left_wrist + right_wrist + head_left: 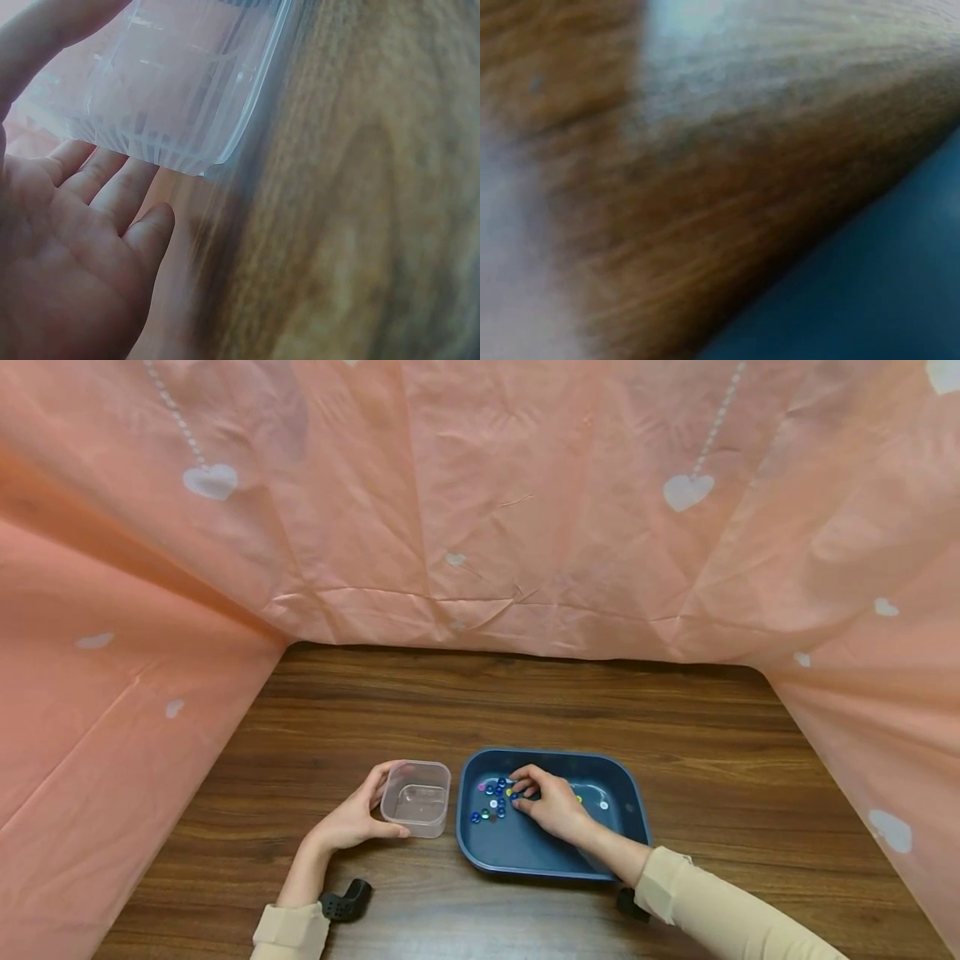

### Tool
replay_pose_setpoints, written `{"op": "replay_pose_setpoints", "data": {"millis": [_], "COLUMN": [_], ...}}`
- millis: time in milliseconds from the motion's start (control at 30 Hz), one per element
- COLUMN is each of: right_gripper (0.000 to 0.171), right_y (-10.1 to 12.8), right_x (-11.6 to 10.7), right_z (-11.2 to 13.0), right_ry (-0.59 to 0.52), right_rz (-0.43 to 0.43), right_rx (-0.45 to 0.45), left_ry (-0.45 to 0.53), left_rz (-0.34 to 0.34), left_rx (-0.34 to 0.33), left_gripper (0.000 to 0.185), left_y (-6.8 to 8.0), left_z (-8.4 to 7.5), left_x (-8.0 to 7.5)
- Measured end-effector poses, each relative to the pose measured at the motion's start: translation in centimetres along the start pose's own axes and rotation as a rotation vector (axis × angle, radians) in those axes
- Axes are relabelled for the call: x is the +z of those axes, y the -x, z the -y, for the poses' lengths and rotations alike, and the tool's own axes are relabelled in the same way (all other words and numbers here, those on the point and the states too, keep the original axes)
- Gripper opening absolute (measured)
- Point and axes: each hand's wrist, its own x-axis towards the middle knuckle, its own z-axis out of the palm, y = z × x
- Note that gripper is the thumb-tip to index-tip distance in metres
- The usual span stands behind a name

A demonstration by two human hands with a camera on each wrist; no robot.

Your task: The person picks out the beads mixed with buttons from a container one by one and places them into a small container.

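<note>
The clear plastic cup (pixel 417 798) is held by the left hand (pixel 352 820) just left of the blue tray (pixel 622 777). Inside the tray, small coloured beads (pixel 491 797) are touched by the right hand (pixel 551 802), fingers curled; whether any bead is pinched cannot be told.

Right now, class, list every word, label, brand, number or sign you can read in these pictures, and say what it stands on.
None can be read. The clear plastic container, the blue tray and its small coloured beads carry no print. The pink backdrop sheet shows only white heart shapes, no letters. Both wrist views are too blurred to show any text.
</note>
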Motion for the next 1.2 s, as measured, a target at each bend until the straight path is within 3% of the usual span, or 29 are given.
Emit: {"op": "replay_pose_setpoints", "data": {"millis": [1200], "right_gripper": [0.016], "right_y": [0.14], "right_x": [-0.55], "right_z": [0.30], "right_ry": [-0.008], "right_rz": [-0.039], "right_rx": [0.017], "left_ry": [-0.021], "left_rz": [0.000], "left_rx": [-0.034], "left_gripper": [0.092], "left_y": [0.04], "left_z": [-0.53], "left_x": [0.04]}}
